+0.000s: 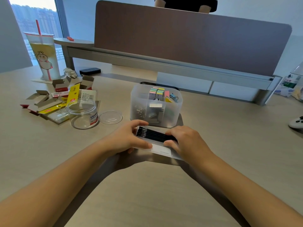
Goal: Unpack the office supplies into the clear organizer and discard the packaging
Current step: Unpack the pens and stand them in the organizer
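A flat clear pack of black pens [154,135] lies on the desk just in front of the clear organizer [142,97]. My left hand [127,138] grips the pack's left end, thumb along its near edge. My right hand [186,141] holds the right end, fingers curled over the pens. The organizer holds sticky notes, binder clips, staples and small metal pieces in separate compartments. An empty clear jar [82,113] and its lid [110,117] stand to the left, in front of a heap of opened cardboard and yellow packaging [54,100].
A tall drink cup with a red straw [43,56] stands at the back left, near a black device [90,70]. A brown partition [188,43] closes the desk's far side, with a person behind it. A water bottle [291,82] and a white controller [296,122] sit at the right.
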